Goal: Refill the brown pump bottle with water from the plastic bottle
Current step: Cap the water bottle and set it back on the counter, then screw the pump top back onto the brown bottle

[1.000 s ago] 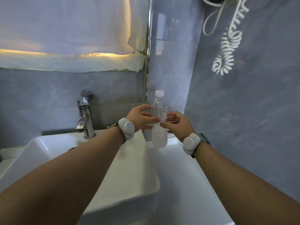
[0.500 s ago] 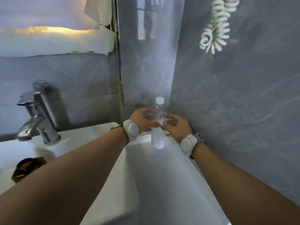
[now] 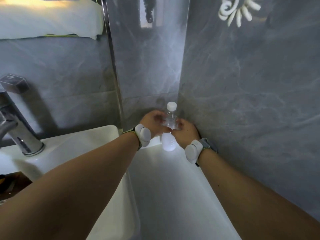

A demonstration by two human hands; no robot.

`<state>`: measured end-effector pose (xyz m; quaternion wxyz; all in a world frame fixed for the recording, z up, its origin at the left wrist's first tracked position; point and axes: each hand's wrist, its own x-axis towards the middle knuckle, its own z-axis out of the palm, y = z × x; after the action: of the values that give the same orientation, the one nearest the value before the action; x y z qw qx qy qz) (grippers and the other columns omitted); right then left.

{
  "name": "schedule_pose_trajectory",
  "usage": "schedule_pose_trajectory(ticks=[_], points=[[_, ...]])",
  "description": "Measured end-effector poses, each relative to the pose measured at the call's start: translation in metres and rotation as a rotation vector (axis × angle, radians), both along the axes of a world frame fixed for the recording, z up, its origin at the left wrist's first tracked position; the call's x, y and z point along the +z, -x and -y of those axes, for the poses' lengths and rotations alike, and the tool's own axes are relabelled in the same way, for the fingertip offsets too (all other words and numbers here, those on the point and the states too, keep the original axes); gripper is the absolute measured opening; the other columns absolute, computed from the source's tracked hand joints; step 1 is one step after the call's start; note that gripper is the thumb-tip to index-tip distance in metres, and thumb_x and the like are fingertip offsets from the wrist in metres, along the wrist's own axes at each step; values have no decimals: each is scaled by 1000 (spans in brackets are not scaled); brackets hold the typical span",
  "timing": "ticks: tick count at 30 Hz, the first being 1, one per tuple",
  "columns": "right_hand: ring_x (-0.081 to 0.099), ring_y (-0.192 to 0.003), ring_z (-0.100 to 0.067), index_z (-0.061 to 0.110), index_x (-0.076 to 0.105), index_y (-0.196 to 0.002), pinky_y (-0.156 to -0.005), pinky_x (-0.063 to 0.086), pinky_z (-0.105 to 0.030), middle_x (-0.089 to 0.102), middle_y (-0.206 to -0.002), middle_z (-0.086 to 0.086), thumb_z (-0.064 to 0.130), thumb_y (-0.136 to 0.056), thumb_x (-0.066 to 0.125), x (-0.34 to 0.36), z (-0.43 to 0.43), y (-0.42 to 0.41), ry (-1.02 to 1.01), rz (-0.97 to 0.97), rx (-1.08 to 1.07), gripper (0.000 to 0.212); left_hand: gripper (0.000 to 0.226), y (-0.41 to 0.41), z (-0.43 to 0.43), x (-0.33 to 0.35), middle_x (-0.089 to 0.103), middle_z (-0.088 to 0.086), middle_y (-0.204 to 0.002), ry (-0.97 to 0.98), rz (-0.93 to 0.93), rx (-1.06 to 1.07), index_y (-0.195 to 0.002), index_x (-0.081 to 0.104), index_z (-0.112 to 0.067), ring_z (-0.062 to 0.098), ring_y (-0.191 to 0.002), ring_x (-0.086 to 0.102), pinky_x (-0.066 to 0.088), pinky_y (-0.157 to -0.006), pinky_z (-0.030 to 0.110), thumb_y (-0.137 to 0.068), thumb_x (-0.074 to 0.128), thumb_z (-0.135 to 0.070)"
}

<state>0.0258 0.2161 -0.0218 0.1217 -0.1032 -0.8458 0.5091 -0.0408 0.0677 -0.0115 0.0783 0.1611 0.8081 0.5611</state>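
A clear plastic bottle [image 3: 169,142] with a white cap stands upright on the white counter [image 3: 173,187] in the far corner where the grey walls meet. My left hand [image 3: 153,124] wraps its left side and my right hand [image 3: 186,133] its right side, fingertips meeting in front of it. Both hands grip the bottle's middle. At the left edge, a brown object [image 3: 12,185], probably the brown pump bottle, shows partly in the basin behind my left forearm.
A white sink basin [image 3: 69,146] lies left of the counter, with a chrome faucet [image 3: 19,135] at its back. A chrome strip [image 3: 112,66] runs up the wall. A white coiled cord [image 3: 237,11] hangs at the upper right, white towels [image 3: 48,18] at the upper left.
The view has swung right and down, so faucet and sink slid left. The bottle has gone from lifted to standing on the counter in the corner, both hands still around it.
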Motion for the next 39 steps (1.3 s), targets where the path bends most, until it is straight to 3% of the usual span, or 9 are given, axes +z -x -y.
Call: schedule_pose_trajectory(ticks=[3, 7, 10, 14, 18, 23, 29, 32, 39], points=[[67, -96, -32, 15, 64, -104, -78, 51, -34, 70, -98, -7, 6, -91, 69, 2, 1, 0, -4, 7, 4, 17, 59, 0, -2, -1, 75, 18, -119, 3, 8, 16, -129, 63, 4, 30, -104, 74, 62, -92, 37, -76, 89, 9], [67, -98, -33, 15, 64, -105, -76, 52, -34, 70, -97, -5, 8, -92, 69, 6, 3, -1, 7, 23, 1, 15, 58, 5, -2, -4, 76, 17, -116, 28, 3, 23, -130, 63, 3, 22, -93, 73, 60, -68, 18, -78, 87, 11], [66, -108, -43, -2, 67, -116, -93, 55, -50, 72, -114, -23, 7, -93, 68, 10, 4, -3, -17, 50, -11, 24, 59, 8, -2, -3, 74, -2, -101, 87, -44, 17, -128, 68, -4, 4, -85, 70, 51, -61, 4, -75, 94, 1], [67, -108, -44, -3, 67, -117, -95, 56, -57, 72, -116, -24, 8, -90, 69, 14, 7, -6, -19, 69, -33, 29, 61, 10, 3, -2, 72, -12, -94, 139, -46, 14, -125, 70, -5, -10, -71, 71, 47, -58, 0, -70, 97, -3], [69, -102, -44, -1, 68, -113, -88, 59, -59, 73, -108, -19, 12, -87, 71, 20, 8, -9, -20, 86, -44, 30, 65, 5, 9, 7, 74, 5, -110, 174, -38, 36, -128, 68, -6, 13, -89, 71, 53, -68, 12, -70, 98, -6], [68, -77, -38, 2, 66, -93, -79, 62, -57, 69, -84, -13, 20, -83, 74, 30, 10, -13, -47, 148, -58, 22, 76, -9, 14, 23, 68, 14, -121, 141, 32, 54, -139, 60, -4, 34, -115, 68, 56, -104, 48, -72, 96, -2], [62, -62, -27, 13, 55, -73, -67, 59, -43, 61, -70, -7, 35, -74, 77, 54, 18, -32, -116, 169, -101, 31, 88, -31, 31, 56, 67, 17, -137, 163, 22, 54, -150, 53, -4, 29, -112, 67, 54, -102, 38, -75, 97, -13], [55, -56, -20, 16, 54, -66, -58, 47, -31, 58, -65, -2, 35, -75, 74, 75, 27, -44, -153, 144, -119, 28, 85, -48, 47, 77, 69, 18, -134, 143, 6, 77, -147, 55, -3, 34, -116, 69, 56, -107, 47, -74, 97, -13], [43, -51, -16, 12, 50, -81, -44, 32, -24, 43, -62, 3, 29, -75, 77, 121, 67, -70, -112, -16, -123, 32, 74, -87, 92, 118, 73, 15, -127, 94, -37, 117, -141, 61, -1, 32, -114, 72, 58, -105, 47, -77, 95, -15]])
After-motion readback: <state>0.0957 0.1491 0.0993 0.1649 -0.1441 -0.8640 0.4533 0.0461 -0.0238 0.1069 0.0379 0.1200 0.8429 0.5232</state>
